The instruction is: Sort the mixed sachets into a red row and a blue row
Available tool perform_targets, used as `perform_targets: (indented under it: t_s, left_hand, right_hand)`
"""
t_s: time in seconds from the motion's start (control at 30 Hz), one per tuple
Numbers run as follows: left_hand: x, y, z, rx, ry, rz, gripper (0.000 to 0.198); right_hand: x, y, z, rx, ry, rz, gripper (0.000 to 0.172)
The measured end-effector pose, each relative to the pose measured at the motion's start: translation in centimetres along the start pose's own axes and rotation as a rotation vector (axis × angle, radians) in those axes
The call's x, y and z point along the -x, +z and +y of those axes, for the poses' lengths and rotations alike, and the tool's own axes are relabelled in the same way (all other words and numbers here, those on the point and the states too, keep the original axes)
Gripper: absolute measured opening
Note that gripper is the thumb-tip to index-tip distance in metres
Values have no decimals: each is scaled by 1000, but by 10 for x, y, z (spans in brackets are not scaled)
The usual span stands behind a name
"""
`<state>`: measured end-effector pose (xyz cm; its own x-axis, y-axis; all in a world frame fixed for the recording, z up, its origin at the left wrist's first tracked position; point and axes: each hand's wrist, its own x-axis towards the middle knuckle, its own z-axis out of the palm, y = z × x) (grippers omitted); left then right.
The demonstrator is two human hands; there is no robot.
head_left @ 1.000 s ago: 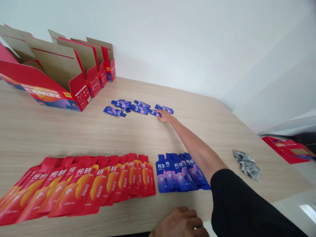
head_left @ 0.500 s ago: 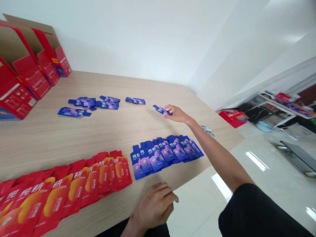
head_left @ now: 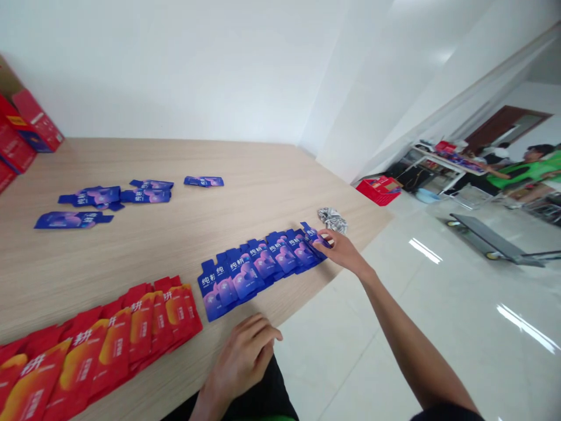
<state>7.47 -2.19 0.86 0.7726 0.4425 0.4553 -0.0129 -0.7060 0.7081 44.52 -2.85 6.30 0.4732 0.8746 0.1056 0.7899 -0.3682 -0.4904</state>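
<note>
My right hand (head_left: 336, 248) pinches a blue packet (head_left: 310, 233) with a purple print, held at the right end of a row of overlapping blue packets (head_left: 263, 260) near the table's front edge. My left hand (head_left: 248, 354) rests at that edge, just below the row, its fingers curled together around nothing visible. To its left a longer row of red packets (head_left: 109, 339) with orange prints overlaps along the table. Farther back lie several loose blue packets (head_left: 151, 194), one of them a single packet (head_left: 204, 181) apart from the others.
Red cartons (head_left: 33, 126) stand at the back left by the wall. A crumpled striped cloth (head_left: 332, 220) lies just beyond my right hand. On the floor are a red box (head_left: 379, 190) and a flat trolley (head_left: 486, 237). Other people in green sit at a far table (head_left: 451, 161).
My right hand has brought the blue packet from the back of the table to the right end of the blue row. My view has turned right; my left hand stays curled at the edge.
</note>
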Motion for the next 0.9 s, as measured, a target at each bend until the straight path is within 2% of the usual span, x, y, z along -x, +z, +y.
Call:
perform_targets:
  t_s: [0.2,0.47,0.9]
  left_hand:
    - [2,0,-1,1,-20,11,25]
    - [1,0,1,-3,-30,30,26]
    - [0,-1,1,17,-26,25,24]
  right_hand:
    - [-11,13,9,-8,21,-131,34]
    - [-10,20,9,173,1,-99,35]
    - [-9,17,11,226,-7,-91,31]
